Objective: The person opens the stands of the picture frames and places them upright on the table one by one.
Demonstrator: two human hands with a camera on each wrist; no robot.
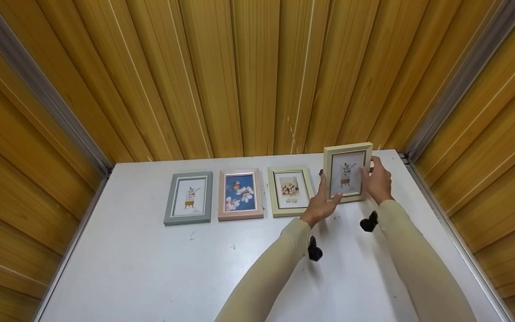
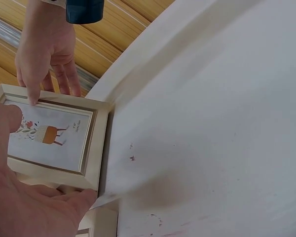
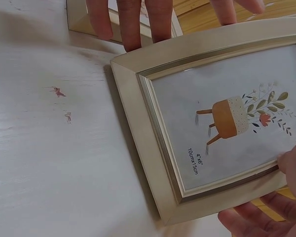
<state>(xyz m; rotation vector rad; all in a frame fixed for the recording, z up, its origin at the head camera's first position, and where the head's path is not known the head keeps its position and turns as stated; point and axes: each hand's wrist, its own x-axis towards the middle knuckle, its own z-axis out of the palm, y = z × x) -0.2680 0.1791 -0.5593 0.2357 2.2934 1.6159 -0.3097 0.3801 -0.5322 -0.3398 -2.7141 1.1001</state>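
Note:
Both hands hold a cream picture frame [image 1: 347,174] with a potted-plant print, tilted up near the table's far right. My left hand [image 1: 321,206] grips its left side, thumb over the front at the lower corner. On the opposite side my right hand [image 1: 377,181] pinches the edge, its thumb on the front and its fingers behind. In the right wrist view the picture frame [image 3: 227,113] shows its lower edge close over the white surface. A pale yellow-green picture frame [image 1: 274,192] with a flower picture lies just left of the left hand.
Further left on the white table [image 1: 150,268] lie a pink picture frame [image 1: 240,217] with a blossom photo and a grey-green picture frame [image 1: 188,220] with a plant print. Wood-look panels [image 1: 257,80] rise behind the far edge and at both sides.

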